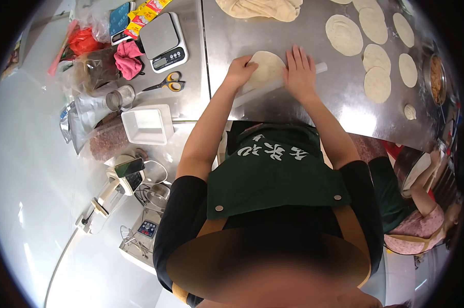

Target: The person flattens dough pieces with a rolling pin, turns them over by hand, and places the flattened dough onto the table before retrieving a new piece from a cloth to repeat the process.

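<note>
Several flattened rounds (pixel 344 35) laid out on the tabletop (pixel 283 38); a large dough mass (pixel 262 9) left unshaped.
One dough round (pixel 267 64) is set between the hands: its edge is met by the curled left hand (pixel 240 72), its grip unclear; the rolling pin (pixel 321 68) is pressed under the flat, open right hand (pixel 300 74).

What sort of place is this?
Probably a commercial kitchen or small bakery: there are flattened rounds of dough on a metal worktop, a rolling pin, and a digital scale.
</note>
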Available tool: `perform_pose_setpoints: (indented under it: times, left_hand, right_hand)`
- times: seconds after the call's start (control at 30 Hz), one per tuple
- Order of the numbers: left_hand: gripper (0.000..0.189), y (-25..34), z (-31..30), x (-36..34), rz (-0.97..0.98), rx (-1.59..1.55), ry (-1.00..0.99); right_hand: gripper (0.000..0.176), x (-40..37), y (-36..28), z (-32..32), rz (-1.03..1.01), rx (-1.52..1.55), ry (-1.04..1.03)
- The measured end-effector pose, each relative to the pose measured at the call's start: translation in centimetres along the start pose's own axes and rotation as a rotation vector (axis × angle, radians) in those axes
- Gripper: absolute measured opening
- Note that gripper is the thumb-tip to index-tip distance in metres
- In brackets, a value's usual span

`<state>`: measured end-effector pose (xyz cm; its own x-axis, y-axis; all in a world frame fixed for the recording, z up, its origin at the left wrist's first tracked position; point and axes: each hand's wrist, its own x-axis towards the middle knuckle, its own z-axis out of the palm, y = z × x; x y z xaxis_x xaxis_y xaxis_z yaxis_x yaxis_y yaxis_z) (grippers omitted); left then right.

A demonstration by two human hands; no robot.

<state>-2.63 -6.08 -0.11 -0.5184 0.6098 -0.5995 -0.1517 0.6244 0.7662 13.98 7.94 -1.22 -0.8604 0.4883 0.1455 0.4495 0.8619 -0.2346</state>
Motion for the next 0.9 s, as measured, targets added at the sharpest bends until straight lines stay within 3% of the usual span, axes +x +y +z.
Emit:
perform_pose_setpoints:
  times: [0.1,0.17,0.27,0.33,0.47,0.57,0.67,0.77,0.9]
  left_hand:
    - [0.030,0.7,0.3,0.7,-0.031,-0.198,-0.013]
    - [0.029,1.8,0.0,0.7,-0.058,-0.230,-0.059]
    - [0.032,3.5,-0.5,1.7,-0.084,-0.032,-0.150]
    - [0.030,4.1,-0.4,2.6,0.037,0.286,-0.185]
    - [0.027,5.8,1.0,1.2,0.250,0.863,-0.098]
    - [0.027,5.3,2.4,-1.5,0.428,0.933,-0.009]
    - [0.029,6.1,1.9,-4.0,0.462,0.584,0.130]
    - [0.028,3.9,1.0,-2.5,0.236,0.557,0.138]
    - [0.027,0.3,1.0,-0.4,0.187,0.485,0.153]
  right_hand:
    - [0.054,-0.3,0.1,0.3,0.013,-0.049,-0.107]
    - [0.057,3.4,-0.5,0.5,0.021,-0.039,-0.077]
    - [0.061,6.3,-1.1,2.2,0.016,-0.031,-0.036]
    - [0.063,5.8,-0.8,1.9,-0.004,0.010,-0.025]
    - [0.063,-2.7,1.5,-1.0,-0.098,0.132,-0.155]
    - [0.049,-6.5,3.3,-3.2,-0.219,0.199,-0.131]
    - [0.041,-7.8,4.5,-4.6,-0.231,0.204,-0.216]
    - [0.036,-7.3,5.0,-5.4,-0.226,0.262,-0.230]
    - [0.031,-2.6,4.4,-5.6,-0.302,0.261,-0.178]
